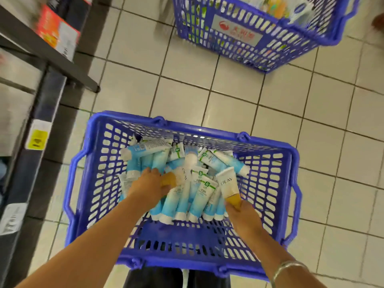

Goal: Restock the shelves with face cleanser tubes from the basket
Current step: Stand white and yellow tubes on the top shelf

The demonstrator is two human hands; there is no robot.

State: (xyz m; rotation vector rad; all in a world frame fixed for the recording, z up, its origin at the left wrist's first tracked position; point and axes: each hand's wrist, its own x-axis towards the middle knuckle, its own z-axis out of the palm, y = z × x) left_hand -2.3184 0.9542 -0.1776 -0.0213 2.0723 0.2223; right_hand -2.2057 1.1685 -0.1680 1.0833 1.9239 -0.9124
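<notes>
A blue plastic basket (87, 183) stands on the tiled floor right below me. Several blue-and-white cleanser tubes (182, 200) lie heaped in its far half. My left hand (148, 183) reaches into the heap and grips a white tube with a gold cap (180, 175) at its cap end. My right hand (244, 215) holds a second white tube with a gold cap (227, 185), marked OLAY, by its cap, with the tube tilted up above the pile.
Dark shelving (47, 57) runs along the left edge, with price tags (37, 136) on its front and a red and white box (56, 32) on an upper shelf. A second blue basket (259, 48), holding mixed products, stands on the floor at the upper right.
</notes>
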